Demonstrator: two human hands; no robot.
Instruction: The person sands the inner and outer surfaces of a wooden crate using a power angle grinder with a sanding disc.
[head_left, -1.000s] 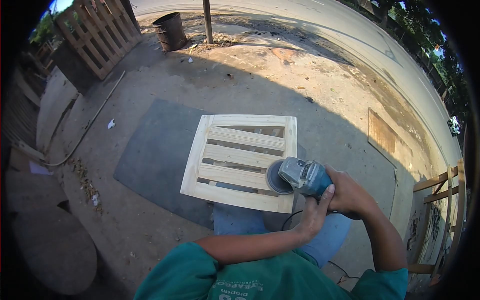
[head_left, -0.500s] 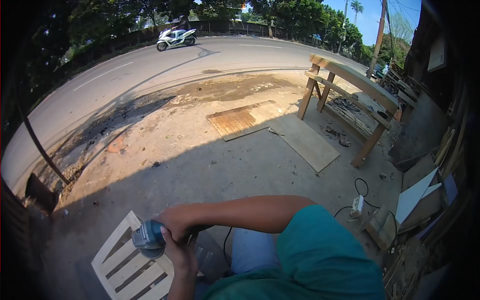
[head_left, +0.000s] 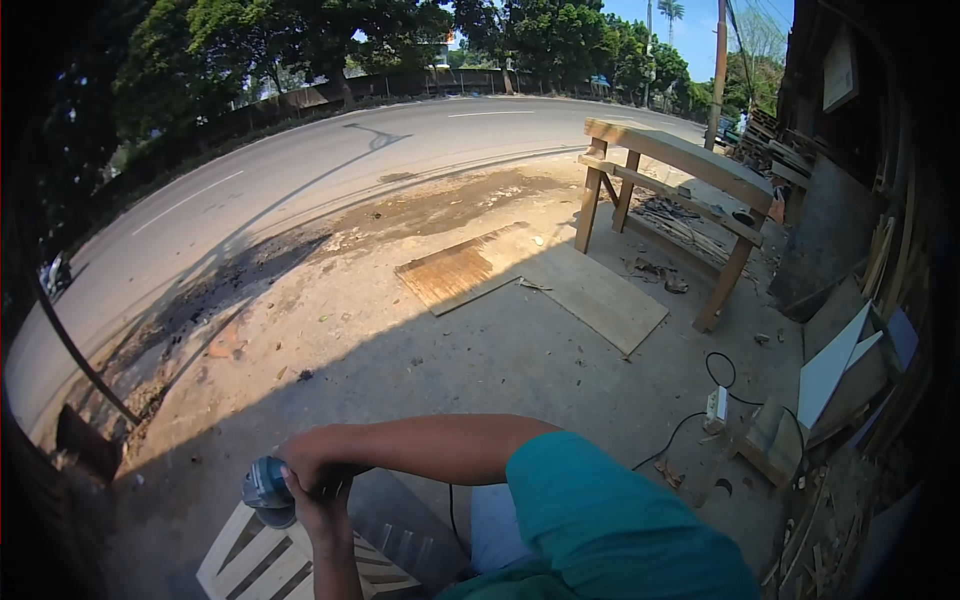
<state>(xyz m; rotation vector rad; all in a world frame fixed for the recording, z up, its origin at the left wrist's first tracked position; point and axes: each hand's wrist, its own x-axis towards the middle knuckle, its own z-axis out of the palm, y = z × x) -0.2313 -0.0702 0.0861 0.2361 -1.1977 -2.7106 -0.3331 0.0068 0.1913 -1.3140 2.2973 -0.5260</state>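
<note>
My right arm, in a teal sleeve, reaches across from the right, and my right hand (head_left: pixel 306 458) is wrapped over the body of a blue-green power sander (head_left: pixel 264 486). My left hand (head_left: pixel 322 508) comes up from below and grips the same tool, its thumb along the near side. Most fingers are hidden behind the hands and wrists. The sander's round head overlaps the far end of a pale slatted wooden panel (head_left: pixel 262 566), which lies in front of my legs. My left forearm covers part of the slats.
A wooden trestle (head_left: pixel 680 165) stands at the upper right, beside flat boards (head_left: pixel 598 300) on the concrete. A white power strip (head_left: pixel 716 409) with a black cord lies at the right, near leaning offcuts (head_left: pixel 835 365). Beyond the dirt verge runs a road (head_left: pixel 440 125).
Both hands have carried the sander toward the panel's far end. My view has shifted slightly. The white motorcycle has travelled along the road to the far left edge.
</note>
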